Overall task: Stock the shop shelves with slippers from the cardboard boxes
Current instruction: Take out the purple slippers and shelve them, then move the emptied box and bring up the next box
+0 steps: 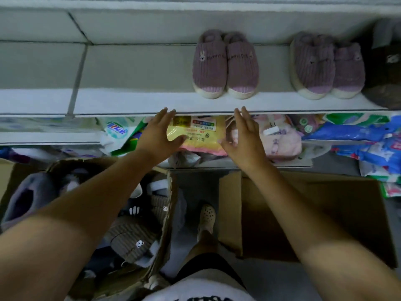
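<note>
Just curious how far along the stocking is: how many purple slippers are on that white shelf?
4 on the white shelf: one pair mid-shelf, a second pair to its right. A dark slipper-like shape at the far right is cut off, so more may be hidden.

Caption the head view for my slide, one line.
Left hand and right hand, both open, hover before the shelf holding two purple slipper pairs; a cardboard box of slippers waits below.

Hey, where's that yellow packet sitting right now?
Head view, centre: the yellow packet lies on the lower shelf, below the leftmost purple slipper pair, between the left hand and right hand.
</note>
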A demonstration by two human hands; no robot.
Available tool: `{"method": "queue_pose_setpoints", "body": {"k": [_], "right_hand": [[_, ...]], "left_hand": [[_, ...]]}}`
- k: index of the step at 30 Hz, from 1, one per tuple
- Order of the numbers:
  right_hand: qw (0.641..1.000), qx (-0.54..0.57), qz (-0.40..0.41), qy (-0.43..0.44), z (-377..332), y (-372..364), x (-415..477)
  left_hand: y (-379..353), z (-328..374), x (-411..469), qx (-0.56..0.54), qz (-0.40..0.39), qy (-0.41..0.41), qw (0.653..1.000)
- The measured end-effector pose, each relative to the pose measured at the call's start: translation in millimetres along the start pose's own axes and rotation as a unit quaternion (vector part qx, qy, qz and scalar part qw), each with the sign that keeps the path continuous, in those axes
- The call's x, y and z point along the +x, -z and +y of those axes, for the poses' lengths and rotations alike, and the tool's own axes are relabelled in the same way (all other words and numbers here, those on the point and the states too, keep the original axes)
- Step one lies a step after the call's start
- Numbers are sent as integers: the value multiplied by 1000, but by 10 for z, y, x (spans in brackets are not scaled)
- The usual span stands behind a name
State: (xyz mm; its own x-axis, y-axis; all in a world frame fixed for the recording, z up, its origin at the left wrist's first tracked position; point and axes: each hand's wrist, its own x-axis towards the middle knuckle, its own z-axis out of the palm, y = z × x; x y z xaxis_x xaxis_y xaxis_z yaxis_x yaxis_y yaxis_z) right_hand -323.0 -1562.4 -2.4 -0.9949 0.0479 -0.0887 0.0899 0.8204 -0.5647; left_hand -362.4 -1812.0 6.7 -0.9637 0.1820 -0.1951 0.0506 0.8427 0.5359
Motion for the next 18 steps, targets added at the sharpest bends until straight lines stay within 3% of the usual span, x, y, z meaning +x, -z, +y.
{"method": "queue_pose_setpoints", "body": {"k": [4, 8, 18], "right_hand": [[996, -75, -20, 47, -418, -355, -704], [994, -76, -59, 58, -931, -728, -1348], [969, -120, -216, 24, -1720, -1440, -2241]], "left_hand": [[202, -636, -792, 50, 11, -52, 997], [451, -1340, -1646, 114, 18, -67, 991], [619, -2498, -3306, 130, -3, 29, 991]]}}
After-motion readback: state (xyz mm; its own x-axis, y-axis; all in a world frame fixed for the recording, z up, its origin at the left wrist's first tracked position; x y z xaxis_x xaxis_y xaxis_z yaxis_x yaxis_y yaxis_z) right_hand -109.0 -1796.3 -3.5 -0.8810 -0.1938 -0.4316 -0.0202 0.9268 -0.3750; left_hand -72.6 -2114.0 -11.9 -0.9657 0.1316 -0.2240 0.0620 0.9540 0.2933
